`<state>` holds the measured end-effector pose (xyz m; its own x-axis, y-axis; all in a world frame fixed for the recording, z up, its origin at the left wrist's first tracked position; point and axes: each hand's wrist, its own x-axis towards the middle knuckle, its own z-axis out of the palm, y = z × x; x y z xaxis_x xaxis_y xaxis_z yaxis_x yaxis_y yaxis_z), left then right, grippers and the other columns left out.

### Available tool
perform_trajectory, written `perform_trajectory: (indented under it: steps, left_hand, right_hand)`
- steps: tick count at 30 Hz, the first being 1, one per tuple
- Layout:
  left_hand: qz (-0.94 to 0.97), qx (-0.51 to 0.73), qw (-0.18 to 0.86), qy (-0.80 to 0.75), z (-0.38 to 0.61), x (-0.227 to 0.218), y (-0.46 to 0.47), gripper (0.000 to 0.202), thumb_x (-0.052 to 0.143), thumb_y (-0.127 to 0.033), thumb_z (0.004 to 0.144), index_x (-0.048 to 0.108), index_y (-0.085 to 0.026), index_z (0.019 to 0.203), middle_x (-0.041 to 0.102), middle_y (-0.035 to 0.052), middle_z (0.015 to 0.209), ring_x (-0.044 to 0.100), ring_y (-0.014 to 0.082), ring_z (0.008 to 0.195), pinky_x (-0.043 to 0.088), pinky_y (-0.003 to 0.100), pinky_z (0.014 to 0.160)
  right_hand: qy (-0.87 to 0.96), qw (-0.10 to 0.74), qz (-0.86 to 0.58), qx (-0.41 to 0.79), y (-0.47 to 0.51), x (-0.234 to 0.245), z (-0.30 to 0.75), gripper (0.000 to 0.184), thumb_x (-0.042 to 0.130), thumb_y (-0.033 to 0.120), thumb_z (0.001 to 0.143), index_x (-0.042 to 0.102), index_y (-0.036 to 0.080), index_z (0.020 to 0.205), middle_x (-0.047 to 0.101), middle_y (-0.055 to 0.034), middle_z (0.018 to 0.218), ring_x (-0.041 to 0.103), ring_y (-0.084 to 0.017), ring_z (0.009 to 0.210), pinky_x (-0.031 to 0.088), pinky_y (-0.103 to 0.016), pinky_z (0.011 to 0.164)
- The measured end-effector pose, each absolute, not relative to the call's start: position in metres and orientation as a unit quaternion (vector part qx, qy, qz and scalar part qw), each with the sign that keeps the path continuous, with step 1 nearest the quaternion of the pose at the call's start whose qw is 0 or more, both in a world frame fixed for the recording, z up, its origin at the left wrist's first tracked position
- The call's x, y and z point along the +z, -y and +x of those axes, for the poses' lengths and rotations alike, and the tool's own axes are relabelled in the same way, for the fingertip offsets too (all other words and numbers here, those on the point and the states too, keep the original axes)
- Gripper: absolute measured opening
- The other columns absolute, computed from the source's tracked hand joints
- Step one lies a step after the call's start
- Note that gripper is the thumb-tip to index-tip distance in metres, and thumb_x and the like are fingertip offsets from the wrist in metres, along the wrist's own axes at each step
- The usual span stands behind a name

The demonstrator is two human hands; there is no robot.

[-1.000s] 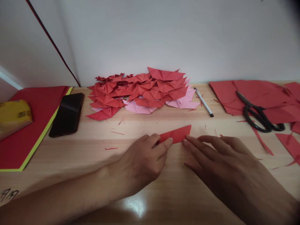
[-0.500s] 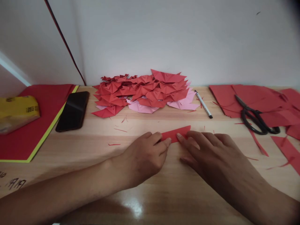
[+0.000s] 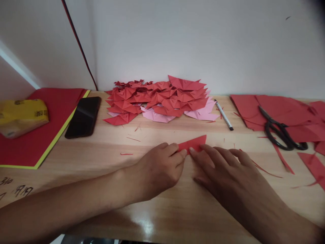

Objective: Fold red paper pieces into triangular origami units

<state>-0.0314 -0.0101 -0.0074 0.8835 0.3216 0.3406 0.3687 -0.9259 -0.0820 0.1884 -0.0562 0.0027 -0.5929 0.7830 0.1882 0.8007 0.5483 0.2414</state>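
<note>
A small folded piece of red paper lies on the wooden table between my hands. Its left end is pinched in my left hand, whose fingers are curled over it. My right hand rests palm down with its fingers spread, and the index fingertip presses on the paper's lower edge. Just beyond the hands is a heap of folded red paper pieces. Pink folded pieces show along the front of that heap.
At the right, black-handled scissors lie on red paper sheets. A white marker is beside the heap. On the left are a black phone, a yellow packet and large red sheets. Thin red scraps are scattered about.
The view has shifted slightly, so the table things appear a little farther right. My right fingertip has slid a little left along the paper, and the left hand keeps its pinch.
</note>
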Motion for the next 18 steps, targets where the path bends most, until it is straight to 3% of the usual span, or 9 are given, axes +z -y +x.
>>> perform_trajectory:
  steps: [6,10,15,18]
  left_hand:
    - [-0.97,-0.155,0.073,0.174,-0.031,-0.006,0.01,0.015,0.053,-0.006,0.086,0.066,-0.006,0.092,0.065,0.0152,0.105,0.056,0.023,0.089,0.051,0.035,0.07]
    - [-0.97,-0.145,0.076,0.18,-0.031,-0.006,0.01,0.016,0.05,-0.006,0.088,0.065,-0.008,0.093,0.064,0.0156,0.106,0.055,0.0221,0.091,0.05,0.035,0.07]
    - [-0.969,-0.144,0.067,0.191,-0.031,-0.008,0.009,0.017,0.048,-0.005,0.088,0.064,-0.009,0.094,0.064,0.014,0.104,0.054,0.0211,0.089,0.05,0.034,0.071]
    - [-0.967,-0.154,0.055,0.195,-0.03,-0.009,0.007,0.018,0.049,-0.006,0.087,0.065,-0.008,0.094,0.064,0.0123,0.1,0.053,0.0207,0.087,0.049,0.034,0.071]
  right_hand:
    - [0.879,0.022,-0.448,-0.16,0.057,0.005,0.188,0.037,0.041,0.03,0.096,0.062,0.007,0.116,0.065,-0.0158,0.119,0.06,-0.032,0.098,0.042,-0.048,0.081]
    - [0.873,0.058,-0.46,-0.152,0.05,0.008,0.193,0.032,0.038,0.026,0.098,0.065,0.011,0.105,0.069,-0.0135,0.105,0.062,-0.026,0.087,0.041,-0.043,0.077]
    - [0.852,0.151,-0.5,-0.026,0.029,0.012,0.201,0.02,0.047,0.03,0.095,0.06,0.019,0.085,0.065,-0.005,0.083,0.056,-0.018,0.07,0.038,-0.032,0.066]
    - [0.842,0.151,-0.514,0.065,0.021,0.009,0.196,0.022,0.052,0.031,0.092,0.052,0.019,0.074,0.058,-0.0015,0.071,0.05,-0.015,0.063,0.035,-0.028,0.062]
